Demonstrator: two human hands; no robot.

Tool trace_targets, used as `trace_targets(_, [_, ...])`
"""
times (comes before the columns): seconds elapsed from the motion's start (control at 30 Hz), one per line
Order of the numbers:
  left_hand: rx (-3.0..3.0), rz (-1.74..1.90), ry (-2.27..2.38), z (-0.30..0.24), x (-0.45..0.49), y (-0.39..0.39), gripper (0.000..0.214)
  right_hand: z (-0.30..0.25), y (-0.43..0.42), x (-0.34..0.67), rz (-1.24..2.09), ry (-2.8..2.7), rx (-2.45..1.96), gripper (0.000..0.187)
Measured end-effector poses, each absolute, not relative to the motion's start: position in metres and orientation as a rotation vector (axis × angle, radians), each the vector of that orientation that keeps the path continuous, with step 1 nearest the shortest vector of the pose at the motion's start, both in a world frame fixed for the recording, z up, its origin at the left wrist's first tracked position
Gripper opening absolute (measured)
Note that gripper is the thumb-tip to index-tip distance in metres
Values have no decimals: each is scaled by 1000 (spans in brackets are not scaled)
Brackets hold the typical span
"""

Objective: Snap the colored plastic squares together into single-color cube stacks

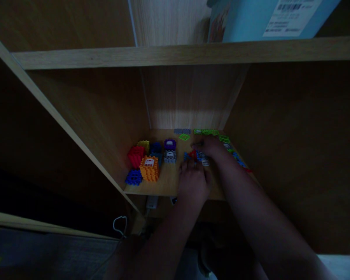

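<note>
Several plastic interlocking building plates lie on a wooden shelf board. My left hand [193, 179] rests low over the middle, fingertips at the near edge of a blue plate [186, 156] and its thumb apart from the fingers. A red piece [193, 154] lies just beyond those fingertips. My right hand [211, 147] reaches in from the right, fingers curled down beside the red piece; what they hold, if anything, is hidden. Below it lie a blue latticed plate [202, 156] and a pale grilled piece [205, 161]. The dim light blurs the details.
On the left stand an orange cube [149, 168], red plates [136, 156], a blue plate [133, 177], a purple piece [170, 144] and a grey piece [170, 156]. Green plates [210, 132] line the back right. An upper shelf edge [175, 56] overhangs, carrying a light-blue box [247, 23].
</note>
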State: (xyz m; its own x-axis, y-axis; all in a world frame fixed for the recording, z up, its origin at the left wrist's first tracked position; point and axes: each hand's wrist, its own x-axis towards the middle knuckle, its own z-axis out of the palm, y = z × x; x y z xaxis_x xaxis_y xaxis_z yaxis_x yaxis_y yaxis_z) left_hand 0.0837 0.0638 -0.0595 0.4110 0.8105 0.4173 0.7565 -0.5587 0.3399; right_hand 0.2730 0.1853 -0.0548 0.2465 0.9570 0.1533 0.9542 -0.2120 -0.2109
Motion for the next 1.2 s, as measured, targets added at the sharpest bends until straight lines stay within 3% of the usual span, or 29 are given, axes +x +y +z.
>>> trace_targets(0.23, [2508,931,1237,-70,87,73,27,-48,189,268,87,-1588,-1904,22])
trace_targets(0.4, [2455,987,1167,-75,88,80,33,-41,190,268,188,-1330,-1680,22])
trace_targets(0.57, [2300,1143,1089,-72,85,88,32,-37,189,264,543,-1148,-1421,29])
trace_targets(0.77, [2039,1353,1072,-69,78,86,44,-31,176,249,950,-1174,-1133,49])
trace_targets(0.93, [2029,1452,1070,-64,72,80,47,-22,163,239,1172,-1249,-1059,49])
trace_targets(1.2, [1949,1498,1000,-64,71,83,41,-20,162,237,1197,-1321,-1056,45])
